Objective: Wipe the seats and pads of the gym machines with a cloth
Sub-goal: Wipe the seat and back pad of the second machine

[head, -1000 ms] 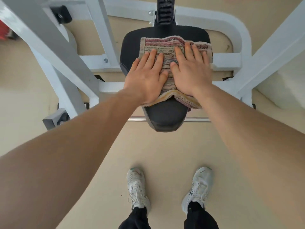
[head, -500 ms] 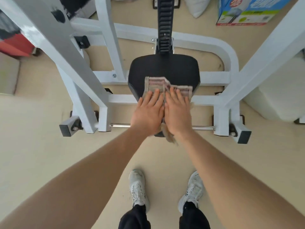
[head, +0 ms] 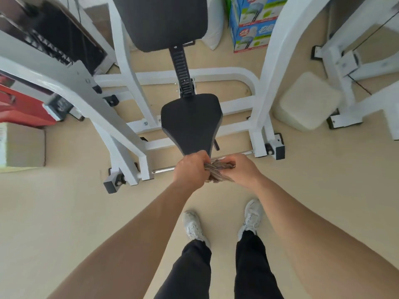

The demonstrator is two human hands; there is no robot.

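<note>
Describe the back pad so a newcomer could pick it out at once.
Find the white machine frame in the middle of the view. A black notched post rises from the rear of its black seat. The back pad tops that post: black too, but rectangular and wider than the tapered seat.

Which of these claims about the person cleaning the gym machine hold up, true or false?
1. Both hands grip the cloth. True: the left hand and right hand bunch it between them.
2. The cloth lies spread flat on the black seat. False: it is crumpled in the hands, off the seat's front tip.
3. A black back pad stands beyond the seat. True.
4. The machine's frame is red. False: it is white.
5. The person wears black shoes. False: the shoes are white; the trousers are black.
</note>
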